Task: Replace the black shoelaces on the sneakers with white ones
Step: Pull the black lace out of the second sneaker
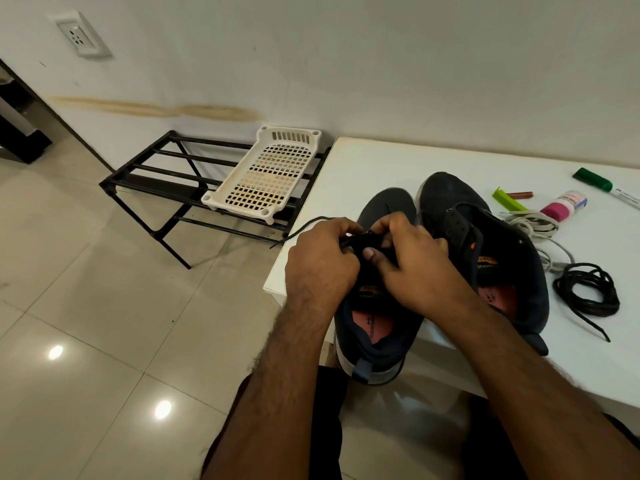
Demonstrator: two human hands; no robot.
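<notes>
Head view: both hands (363, 258) pinch black lace (301, 227).

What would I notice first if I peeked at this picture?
Two hands, the left hand and the right hand, meet in the middle, pulling a black lace on a dark sneaker at the white table's near edge. Its twin sneaker sits beside it, with a loose black lace coil to the right.

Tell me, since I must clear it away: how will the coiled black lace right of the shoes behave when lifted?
The coiled black lace will probably be floppy and light: its loose, uneven loops would likely sag and uncoil. Its free end trails out, so it may drag across the white table.
</notes>
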